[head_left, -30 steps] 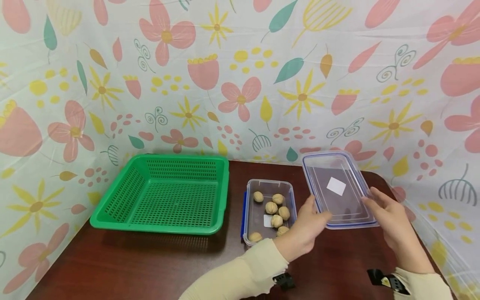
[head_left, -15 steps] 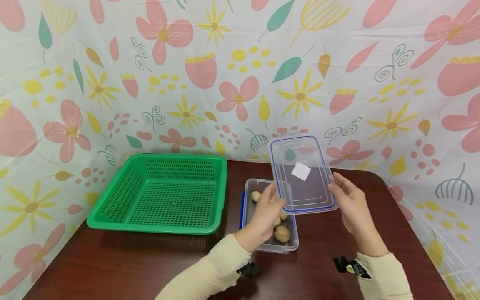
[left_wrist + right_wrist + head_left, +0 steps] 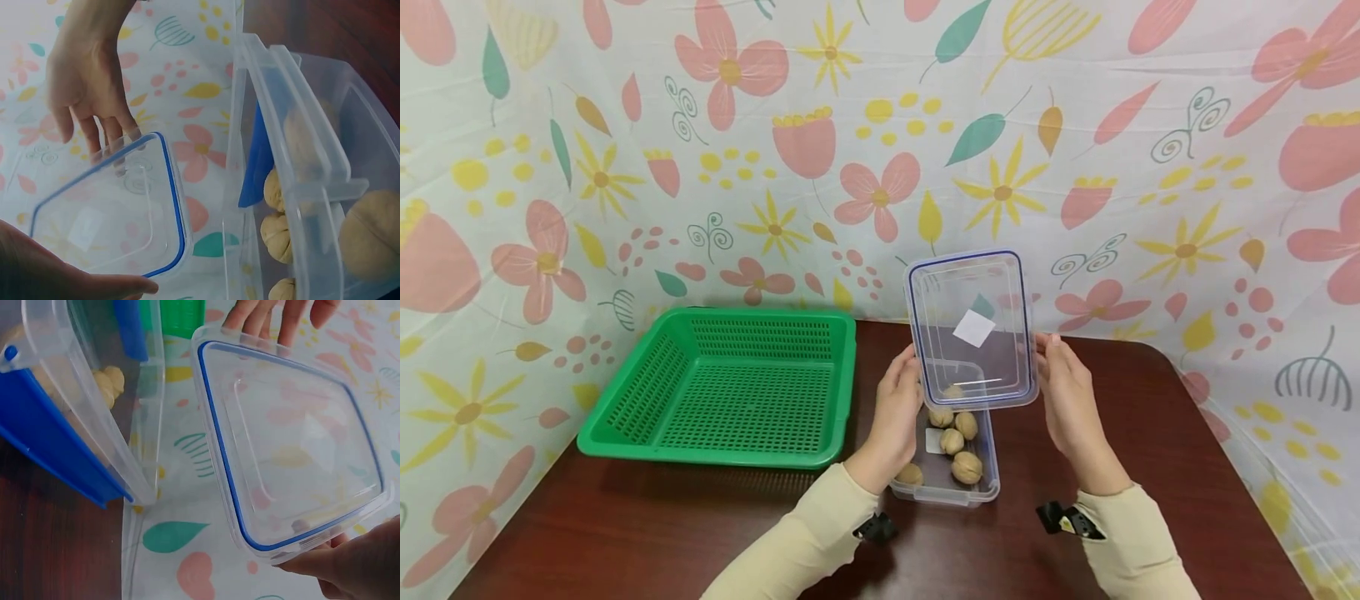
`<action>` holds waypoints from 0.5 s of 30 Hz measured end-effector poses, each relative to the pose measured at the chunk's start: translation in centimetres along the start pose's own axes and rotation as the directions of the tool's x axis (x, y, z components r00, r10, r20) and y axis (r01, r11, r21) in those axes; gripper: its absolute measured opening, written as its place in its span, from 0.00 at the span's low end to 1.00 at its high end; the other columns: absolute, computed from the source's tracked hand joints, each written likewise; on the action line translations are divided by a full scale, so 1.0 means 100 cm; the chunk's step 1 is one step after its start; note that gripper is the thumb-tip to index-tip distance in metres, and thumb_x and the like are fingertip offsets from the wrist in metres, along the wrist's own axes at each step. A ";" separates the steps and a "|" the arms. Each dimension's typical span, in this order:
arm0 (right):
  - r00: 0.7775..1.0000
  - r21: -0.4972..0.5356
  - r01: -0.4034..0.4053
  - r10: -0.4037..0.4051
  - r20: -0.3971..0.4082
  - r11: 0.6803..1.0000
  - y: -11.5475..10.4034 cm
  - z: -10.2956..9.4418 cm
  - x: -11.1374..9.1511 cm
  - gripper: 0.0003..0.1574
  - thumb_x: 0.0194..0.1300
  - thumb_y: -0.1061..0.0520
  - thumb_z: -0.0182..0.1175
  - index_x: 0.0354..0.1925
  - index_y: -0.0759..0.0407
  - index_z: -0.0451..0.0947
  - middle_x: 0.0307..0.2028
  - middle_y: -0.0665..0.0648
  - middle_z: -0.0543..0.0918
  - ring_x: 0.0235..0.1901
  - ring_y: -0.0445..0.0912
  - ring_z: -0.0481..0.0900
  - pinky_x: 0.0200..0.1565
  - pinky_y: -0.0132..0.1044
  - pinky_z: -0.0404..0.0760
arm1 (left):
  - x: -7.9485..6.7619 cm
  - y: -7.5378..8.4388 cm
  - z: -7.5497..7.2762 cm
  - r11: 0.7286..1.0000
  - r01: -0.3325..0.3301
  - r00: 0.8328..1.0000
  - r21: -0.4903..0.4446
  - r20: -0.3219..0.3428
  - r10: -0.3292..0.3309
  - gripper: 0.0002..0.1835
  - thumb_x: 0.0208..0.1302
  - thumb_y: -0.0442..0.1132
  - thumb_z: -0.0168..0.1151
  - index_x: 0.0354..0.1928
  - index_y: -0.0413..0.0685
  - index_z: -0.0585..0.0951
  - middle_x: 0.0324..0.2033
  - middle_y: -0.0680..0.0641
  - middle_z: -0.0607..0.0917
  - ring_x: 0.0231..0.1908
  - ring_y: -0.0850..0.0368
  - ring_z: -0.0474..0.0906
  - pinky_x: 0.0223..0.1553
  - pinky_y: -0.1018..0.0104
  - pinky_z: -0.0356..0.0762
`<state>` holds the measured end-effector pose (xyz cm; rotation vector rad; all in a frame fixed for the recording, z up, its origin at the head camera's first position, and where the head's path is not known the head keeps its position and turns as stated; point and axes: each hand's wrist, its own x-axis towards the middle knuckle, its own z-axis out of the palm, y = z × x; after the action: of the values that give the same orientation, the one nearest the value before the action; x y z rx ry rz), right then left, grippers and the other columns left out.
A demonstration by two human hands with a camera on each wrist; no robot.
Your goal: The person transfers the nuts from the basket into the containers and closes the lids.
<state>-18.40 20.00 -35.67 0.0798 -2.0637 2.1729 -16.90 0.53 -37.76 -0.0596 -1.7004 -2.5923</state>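
A clear plastic lid (image 3: 943, 321) with a blue seal and a white square label (image 3: 974, 328) is held up, tilted, over a clear storage container (image 3: 951, 493). My left hand (image 3: 891, 421) holds its left side, and my right hand (image 3: 1072, 408) holds the right side. In the right wrist view, the right thumb lies along the lid's rim (image 3: 219, 450). Several walnuts (image 3: 967, 467) lie in the uncovered container below; the lid overlaps its far part in the head view. Blue latch flaps (image 3: 53, 431) hang at the container's sides.
To the left on the dark wooden table (image 3: 760, 533) stands a green perforated basket (image 3: 700, 457) with nothing in it. A flower-patterned cloth (image 3: 880, 108) hangs behind and along the sides of the table.
Both hands have brought the lid leftward from the right side of the table to above the container. The lid now stands more upright, and the left hand has shifted along its left side.
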 end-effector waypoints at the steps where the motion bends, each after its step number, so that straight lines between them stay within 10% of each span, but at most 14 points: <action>1: 1.000 0.007 0.011 -0.011 0.007 1.000 0.001 0.001 0.000 0.38 0.76 0.39 0.34 0.66 0.69 0.57 0.63 0.65 0.62 0.71 0.59 0.53 0.71 0.46 0.50 | 0.000 0.000 0.000 1.000 -0.014 1.000 -0.023 -0.005 0.014 0.22 0.79 0.40 0.38 0.68 0.35 0.62 0.65 0.35 0.66 0.68 0.42 0.59 0.69 0.45 0.53; 6: 0.999 0.054 0.037 -0.039 0.035 0.998 0.002 0.001 -0.001 0.29 0.75 0.36 0.33 0.53 0.58 0.60 0.60 0.58 0.64 0.70 0.54 0.55 0.71 0.42 0.50 | 0.000 -0.001 0.002 0.992 -0.084 0.996 -0.089 -0.023 0.082 0.16 0.80 0.43 0.35 0.52 0.34 0.63 0.56 0.35 0.70 0.63 0.41 0.65 0.65 0.48 0.58; 11: 0.991 0.109 0.035 -0.049 0.127 0.993 0.003 0.000 -0.001 0.36 0.76 0.37 0.32 0.69 0.59 0.52 0.71 0.61 0.51 0.74 0.51 0.42 0.73 0.42 0.37 | 0.001 -0.002 -0.001 0.990 -0.101 0.995 -0.094 -0.023 0.100 0.15 0.79 0.48 0.36 0.42 0.43 0.64 0.53 0.38 0.70 0.66 0.42 0.62 0.69 0.50 0.52; 15: 0.983 0.126 0.033 -0.055 0.174 0.991 0.006 -0.003 -0.002 0.25 0.78 0.42 0.35 0.61 0.51 0.66 0.71 0.62 0.49 0.74 0.50 0.35 0.72 0.41 0.37 | 0.003 -0.003 -0.005 0.990 -0.092 0.996 -0.107 -0.012 0.092 0.11 0.79 0.44 0.40 0.37 0.47 0.66 0.58 0.36 0.70 0.67 0.44 0.60 0.71 0.50 0.47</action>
<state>-18.22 20.22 -36.31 0.3409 -1.9915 2.3409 -17.20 0.15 -38.20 -0.1292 -1.5166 -2.6108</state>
